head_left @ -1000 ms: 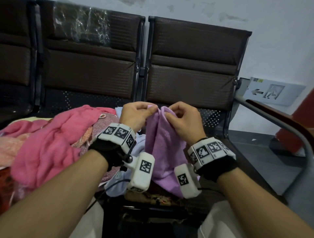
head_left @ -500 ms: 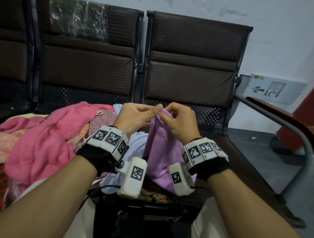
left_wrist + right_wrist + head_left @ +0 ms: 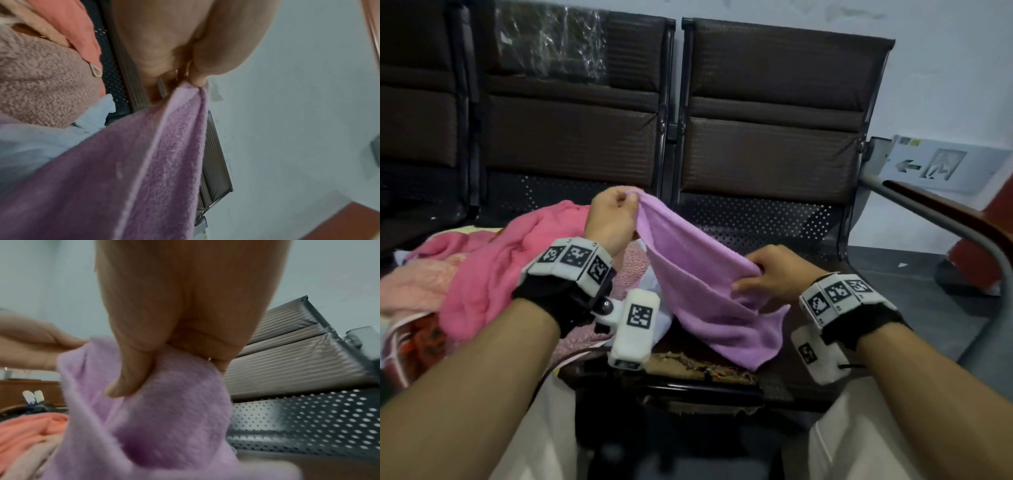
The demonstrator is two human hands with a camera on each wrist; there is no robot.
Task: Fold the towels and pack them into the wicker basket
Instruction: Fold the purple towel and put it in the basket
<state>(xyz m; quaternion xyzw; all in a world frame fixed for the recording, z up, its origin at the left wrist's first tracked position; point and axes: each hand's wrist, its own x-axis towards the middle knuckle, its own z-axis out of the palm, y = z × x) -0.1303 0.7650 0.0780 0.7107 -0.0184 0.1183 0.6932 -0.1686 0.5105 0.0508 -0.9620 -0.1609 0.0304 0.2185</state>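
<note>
The lilac towel [image 3: 709,294] covers the fingertips of the right hand [image 3: 774,274] in the head view; the right wrist view is blurred and its bottom edge cuts the cloth off. The left wrist camera [image 3: 635,329] hides part of the pale blue cloth [image 3: 41,141] on the seat [image 3: 756,226]. The pink pile [image 3: 493,267] runs off the head view's left edge. No wicker basket can be made out.

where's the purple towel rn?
Head view, centre: the purple towel is stretched between the left hand and the right hand, above the seat, right of the pink towel pile.
</note>
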